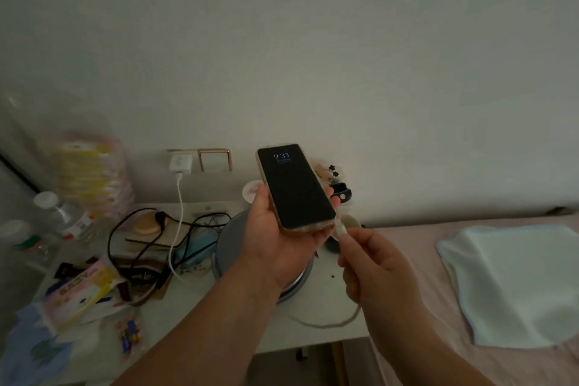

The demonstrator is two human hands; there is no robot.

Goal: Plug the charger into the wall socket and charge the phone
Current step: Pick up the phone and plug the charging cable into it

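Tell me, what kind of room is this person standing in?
Probably a bedroom, dimly lit. A bed with a pinkish sheet lies on the right with a folded cloth on it, and a cluttered bedside table stands against the wall under a socket holding a white charger.

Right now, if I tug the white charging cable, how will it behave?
Probably floppy: the white cable droops from the charger and loops slack across the table. It may snag the black cords it crosses.

left grip: bare, no rings | right grip: bare | forearms: sleeveless
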